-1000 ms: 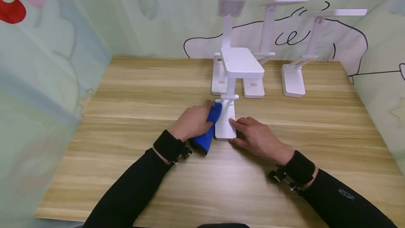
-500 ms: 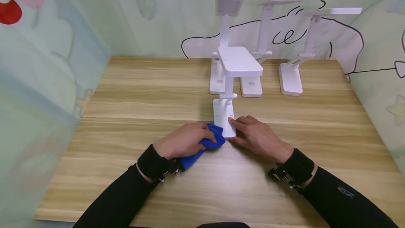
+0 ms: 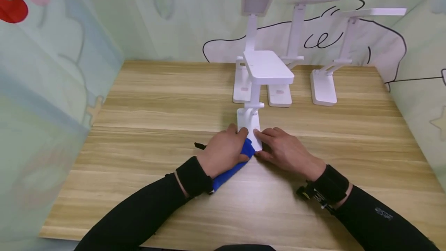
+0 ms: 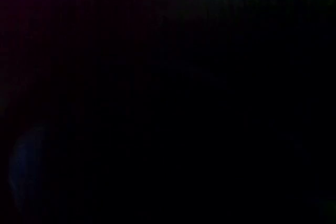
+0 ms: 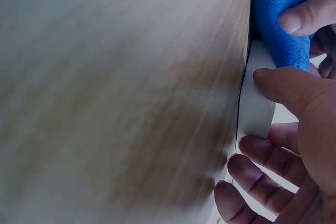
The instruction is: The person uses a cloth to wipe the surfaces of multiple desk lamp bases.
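Note:
A white desk lamp [image 3: 270, 68] stands upright at mid-table, its flat head folded out over its base [image 3: 257, 142]. My left hand [image 3: 224, 151] holds a blue cloth [image 3: 248, 148] against the front left part of that base. On the opposite side, my right hand [image 3: 287, 151] grips the base, thumb by the front edge and forefinger on top. The right wrist view shows the thumb on the base's white edge [image 5: 257, 95], the other fingers along its side, and the cloth [image 5: 281, 17] close by. The left wrist view is almost black.
Behind stand three more white lamps, at left [image 3: 242, 88], middle [image 3: 280, 98] and right [image 3: 324, 90], near the wooden table's [image 3: 156, 100] back edge. A printed curtain [image 3: 174, 18] hangs beyond. A black strip [image 3: 200, 146] sticks out left of my left hand.
My left hand with the cloth has come from the base's left side, down to its front corner, then slightly up and right onto the base. My right hand stays in place.

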The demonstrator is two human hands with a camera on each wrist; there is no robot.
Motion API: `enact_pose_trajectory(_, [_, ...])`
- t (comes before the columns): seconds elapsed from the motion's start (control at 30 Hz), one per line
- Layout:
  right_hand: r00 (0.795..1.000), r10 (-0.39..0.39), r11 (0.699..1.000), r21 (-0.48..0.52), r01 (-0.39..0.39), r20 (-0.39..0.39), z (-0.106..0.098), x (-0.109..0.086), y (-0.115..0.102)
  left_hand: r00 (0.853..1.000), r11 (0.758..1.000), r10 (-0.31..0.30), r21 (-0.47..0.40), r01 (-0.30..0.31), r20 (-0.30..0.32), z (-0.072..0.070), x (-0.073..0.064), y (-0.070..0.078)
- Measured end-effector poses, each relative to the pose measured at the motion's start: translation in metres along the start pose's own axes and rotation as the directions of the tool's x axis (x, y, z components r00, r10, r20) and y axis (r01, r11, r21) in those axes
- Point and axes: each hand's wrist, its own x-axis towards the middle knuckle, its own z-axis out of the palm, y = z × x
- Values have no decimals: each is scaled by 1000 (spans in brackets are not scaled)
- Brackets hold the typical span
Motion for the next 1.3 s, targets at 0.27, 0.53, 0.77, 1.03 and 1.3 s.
enact_pose_trajectory(0.27, [999,-19,1000,-2,19,-28,1,0,1,998,996,-19,82,23,-54,8,6,7])
enact_pose_trajectory(0.53, [999,-24,1000,-19,24,-23,-2,3,0,995,998,60,-4,-61,-81,6,1,-8])
enact_pose_trajectory(0.77, [998,-40,998,-42,39,-40,-1,5,2,994,999,46,1,-46,-98,4,11,-16])
enact_pose_trajectory(1.03, [998,-47,999,-29,46,-33,2,4,2,974,996,-94,-16,93,-208,4,30,-39])
enact_pose_trajectory(1.3, [1000,-11,999,-35,10,-15,-1,4,-1,973,948,-203,-273,166,-114,-16,20,-55])
